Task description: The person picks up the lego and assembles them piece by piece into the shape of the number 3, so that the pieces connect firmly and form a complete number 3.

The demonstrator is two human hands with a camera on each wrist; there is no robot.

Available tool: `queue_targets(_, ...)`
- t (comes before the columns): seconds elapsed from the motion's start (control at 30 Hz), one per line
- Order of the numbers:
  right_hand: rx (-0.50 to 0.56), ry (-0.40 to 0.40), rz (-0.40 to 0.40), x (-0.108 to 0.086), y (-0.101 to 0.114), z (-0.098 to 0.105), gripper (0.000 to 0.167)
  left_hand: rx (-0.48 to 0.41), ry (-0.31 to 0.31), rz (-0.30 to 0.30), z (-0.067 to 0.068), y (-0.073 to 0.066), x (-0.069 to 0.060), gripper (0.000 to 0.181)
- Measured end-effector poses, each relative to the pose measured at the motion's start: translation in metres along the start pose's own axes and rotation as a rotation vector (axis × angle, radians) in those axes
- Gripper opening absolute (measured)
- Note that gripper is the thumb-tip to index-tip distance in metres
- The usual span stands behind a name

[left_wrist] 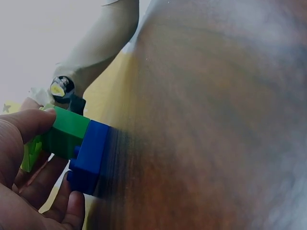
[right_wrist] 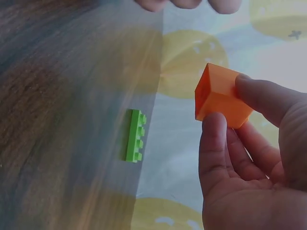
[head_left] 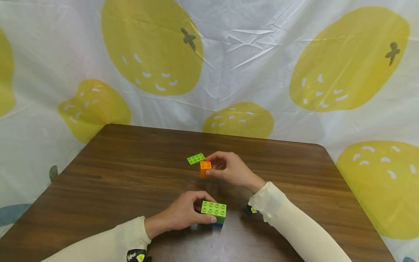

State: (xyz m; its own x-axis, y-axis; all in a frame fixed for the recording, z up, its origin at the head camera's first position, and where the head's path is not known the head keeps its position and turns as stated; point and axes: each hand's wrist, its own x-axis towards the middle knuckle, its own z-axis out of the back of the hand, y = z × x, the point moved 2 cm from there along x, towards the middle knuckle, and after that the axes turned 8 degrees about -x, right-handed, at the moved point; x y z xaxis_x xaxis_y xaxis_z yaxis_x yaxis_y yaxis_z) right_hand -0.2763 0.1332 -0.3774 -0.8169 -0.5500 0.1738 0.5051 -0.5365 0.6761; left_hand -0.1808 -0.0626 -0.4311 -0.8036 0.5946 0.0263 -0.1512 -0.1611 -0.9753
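Note:
My left hand (head_left: 184, 211) grips a small stack of toy building blocks with thumb and fingers. A lime green block (head_left: 213, 208) with studs tops the stack. Beneath it come a darker green block (left_wrist: 67, 128) and a blue block (left_wrist: 91, 155), some of whose studs stick out uncovered in the left wrist view. Whether the stack touches the table is unclear. Farther forward, my right hand (head_left: 234, 170) pinches an orange block (head_left: 205, 169) between thumb and fingertips, held above the tabletop. Just beyond it lies a thin lime green block (head_left: 196, 159), studs up.
Both hands are over a brown wooden table (head_left: 131, 163). Behind it hangs a white cloth (head_left: 229, 69) printed with large yellow fruit, reaching the table's far edge.

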Motion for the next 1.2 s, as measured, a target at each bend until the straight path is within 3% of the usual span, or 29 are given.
queue_targets(0.37, 0.022, -0.011, 0.005, -0.022, 0.015, 0.013, 0.038, -0.027, 0.006, -0.007, 0.0, 0.002, 0.001, 0.03)
queue_targets(1.2, 0.098, -0.031, -0.049, -0.071, 0.022, 0.025, 0.036, -0.016, 0.006, -0.009, 0.001, 0.004, 0.001, 0.027)
